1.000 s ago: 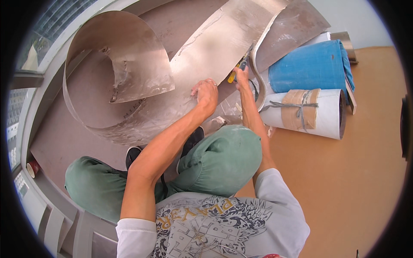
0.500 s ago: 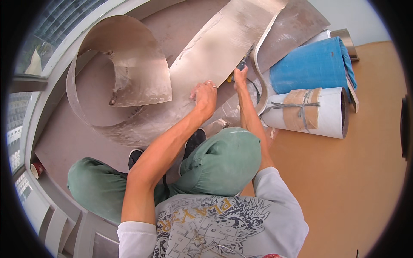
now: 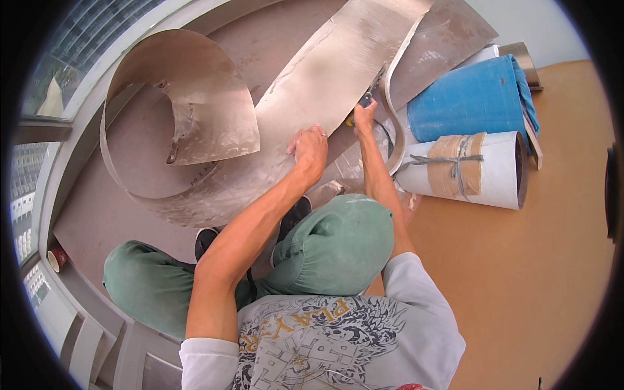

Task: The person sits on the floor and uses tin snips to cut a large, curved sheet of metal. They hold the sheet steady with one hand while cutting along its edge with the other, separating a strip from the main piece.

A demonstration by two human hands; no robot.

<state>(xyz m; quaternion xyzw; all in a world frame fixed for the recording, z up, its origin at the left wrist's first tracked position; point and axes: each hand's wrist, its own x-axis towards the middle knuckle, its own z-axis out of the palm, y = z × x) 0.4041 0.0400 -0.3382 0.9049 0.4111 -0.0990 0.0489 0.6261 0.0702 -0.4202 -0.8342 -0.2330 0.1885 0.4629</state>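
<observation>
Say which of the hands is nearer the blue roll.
Right. The right hand, gripping a tool, is to the left of the blue roll; the left hand is farther left, on the sheet.

Semi-gloss metal-type sheet (image 3: 325, 71) w/ scuffs, & matt cloth-like blue bundle (image 3: 458, 97)

The scene is bright and evenly lit, with daylight in the window (image 3: 91, 39) at the left. The curled sheet (image 3: 318, 71) gives a pale sheen; shadows are soft. Straight edges bend near the rim, and black covers all 4 corners.
</observation>
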